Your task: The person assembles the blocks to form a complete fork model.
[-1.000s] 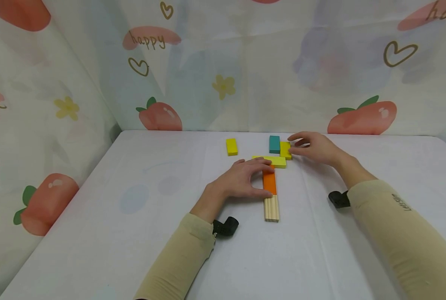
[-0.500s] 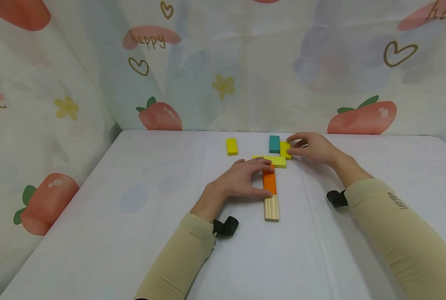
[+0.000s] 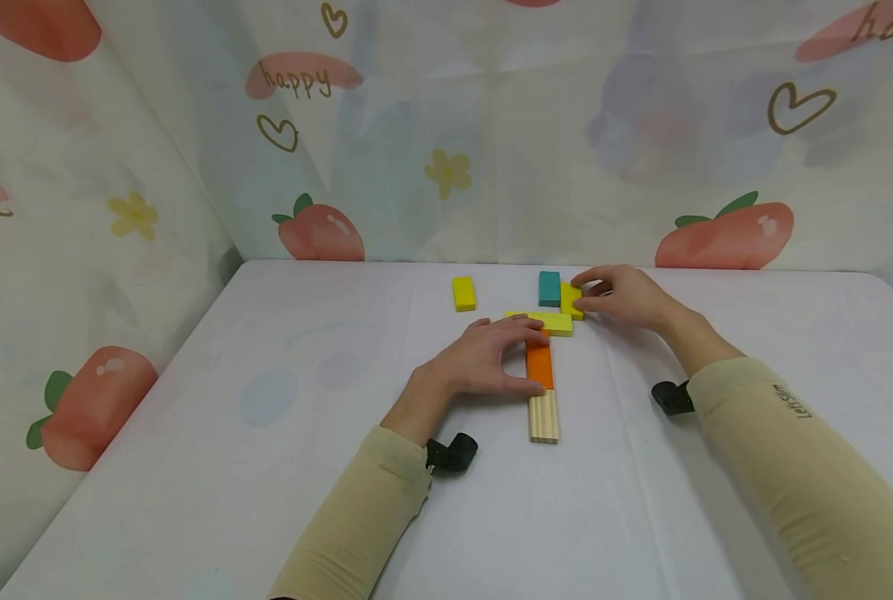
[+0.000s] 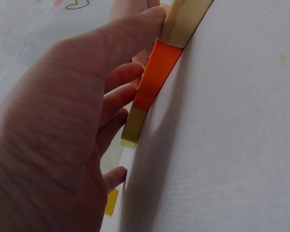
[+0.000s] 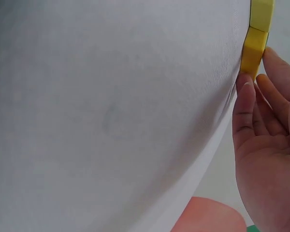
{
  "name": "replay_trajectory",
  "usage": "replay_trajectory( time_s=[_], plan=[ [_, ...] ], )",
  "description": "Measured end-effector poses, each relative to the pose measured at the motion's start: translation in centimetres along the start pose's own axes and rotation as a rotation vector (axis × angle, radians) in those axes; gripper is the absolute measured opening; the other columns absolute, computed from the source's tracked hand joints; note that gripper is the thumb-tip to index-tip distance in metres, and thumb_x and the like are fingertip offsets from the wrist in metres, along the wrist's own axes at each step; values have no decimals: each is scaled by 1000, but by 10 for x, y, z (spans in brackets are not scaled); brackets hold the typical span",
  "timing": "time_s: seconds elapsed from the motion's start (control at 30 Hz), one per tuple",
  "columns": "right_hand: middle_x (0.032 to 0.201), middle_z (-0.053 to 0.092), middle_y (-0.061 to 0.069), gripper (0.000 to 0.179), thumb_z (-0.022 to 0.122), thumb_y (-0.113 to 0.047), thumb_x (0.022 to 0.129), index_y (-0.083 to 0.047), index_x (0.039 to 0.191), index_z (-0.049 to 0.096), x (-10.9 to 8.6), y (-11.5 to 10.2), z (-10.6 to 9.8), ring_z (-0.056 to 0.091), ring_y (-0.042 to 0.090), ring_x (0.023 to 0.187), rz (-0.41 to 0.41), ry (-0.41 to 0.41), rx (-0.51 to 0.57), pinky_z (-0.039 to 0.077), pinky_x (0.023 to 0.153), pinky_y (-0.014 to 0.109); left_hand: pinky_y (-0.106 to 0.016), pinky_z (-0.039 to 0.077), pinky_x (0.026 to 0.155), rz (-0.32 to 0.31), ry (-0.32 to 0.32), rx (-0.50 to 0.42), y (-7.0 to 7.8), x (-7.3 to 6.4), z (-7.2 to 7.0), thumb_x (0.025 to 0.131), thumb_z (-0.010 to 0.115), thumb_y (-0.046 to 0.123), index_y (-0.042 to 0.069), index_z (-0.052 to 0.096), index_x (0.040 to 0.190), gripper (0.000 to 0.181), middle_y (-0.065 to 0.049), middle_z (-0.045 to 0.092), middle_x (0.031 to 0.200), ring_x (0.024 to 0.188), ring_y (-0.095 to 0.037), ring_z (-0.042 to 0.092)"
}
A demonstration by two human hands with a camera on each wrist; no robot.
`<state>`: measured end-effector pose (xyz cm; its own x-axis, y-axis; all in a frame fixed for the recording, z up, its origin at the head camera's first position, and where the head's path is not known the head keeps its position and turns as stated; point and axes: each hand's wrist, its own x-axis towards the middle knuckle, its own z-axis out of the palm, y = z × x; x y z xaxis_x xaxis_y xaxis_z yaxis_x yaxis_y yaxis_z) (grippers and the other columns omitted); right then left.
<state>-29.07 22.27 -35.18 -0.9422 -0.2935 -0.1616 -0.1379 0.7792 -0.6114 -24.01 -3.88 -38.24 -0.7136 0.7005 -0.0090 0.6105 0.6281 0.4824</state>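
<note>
A row of flat wooden blocks lies on the white table. A plain ribbed wood block (image 3: 543,418) is nearest, then an orange block (image 3: 539,368), then a lime-yellow block (image 3: 561,325) set crosswise. Beyond it, a teal block (image 3: 549,288) and a yellow block (image 3: 569,300) sit side by side. My left hand (image 3: 476,358) rests over the orange block, thumb at its joint with the plain wood and fingertips along its far end. With thumb and fingertips, my right hand (image 3: 630,297) pinches the yellow block (image 5: 253,50); part of its far end is hidden.
Another yellow block (image 3: 464,294) lies apart, left of the teal one. Behind the table (image 3: 192,467) hangs a patterned cloth (image 3: 521,125), with more cloth on the left. A black wrist camera (image 3: 452,452) sits on the left wrist, another (image 3: 673,398) on the right.
My right hand and sleeve have shifted slightly to the left, fingertips staying at the yellow block. The left hand and the blocks look unmoved.
</note>
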Motion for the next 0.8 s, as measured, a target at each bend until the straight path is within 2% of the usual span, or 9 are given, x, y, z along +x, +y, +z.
replay_trajectory(
  time_s=[0.8],
  plan=[
    [133,54,27,47,66,-23,100,-1,140,55,3,-1,2,51,43,117,-5,5,3,46,101,54,-47,16,121,13,1,6,-2,1,0,87,73,51,26,59,142,61,9,41,156,145,-6,30]
  ],
)
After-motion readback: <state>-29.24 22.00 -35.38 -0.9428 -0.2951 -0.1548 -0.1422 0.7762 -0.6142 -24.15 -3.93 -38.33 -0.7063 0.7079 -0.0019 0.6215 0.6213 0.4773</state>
